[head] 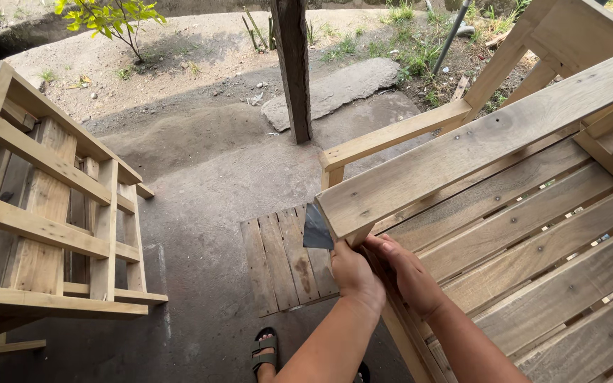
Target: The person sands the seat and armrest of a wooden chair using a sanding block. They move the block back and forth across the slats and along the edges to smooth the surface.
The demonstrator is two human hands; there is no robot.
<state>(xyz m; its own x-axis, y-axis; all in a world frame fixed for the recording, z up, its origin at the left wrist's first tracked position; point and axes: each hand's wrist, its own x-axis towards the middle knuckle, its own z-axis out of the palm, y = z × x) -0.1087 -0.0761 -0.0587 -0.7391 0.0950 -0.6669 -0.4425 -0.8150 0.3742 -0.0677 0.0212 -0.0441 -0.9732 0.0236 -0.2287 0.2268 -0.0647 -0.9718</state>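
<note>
At the end of the wooden bench's top rail (477, 152), the left hand (355, 273) is clamped on a flat metal scraper (316, 228), blade pressed against the rail's end. Just beside it, the right hand (407, 273) grips the rail's underside, fingers curled.

Lighting: daylight, soft and even, brightest on the sandy ground (200, 50) at the top of the view. Foreground concrete floor (207, 213) lies in broad shade, its shadow edge running diagonally below the sunlit strip. Dark wooden post (292, 64) reads almost as silhouette. Pale wooden bench (505, 184) evenly lit, no glare; thin dark shadows in the slat gaps. Metal scraper blade (317, 228) dull, without glint. Focus: sharp throughout, no motion blur. Distortion: wide-angle stretch at edges, frame (44, 213) at left splaying outward.
</note>
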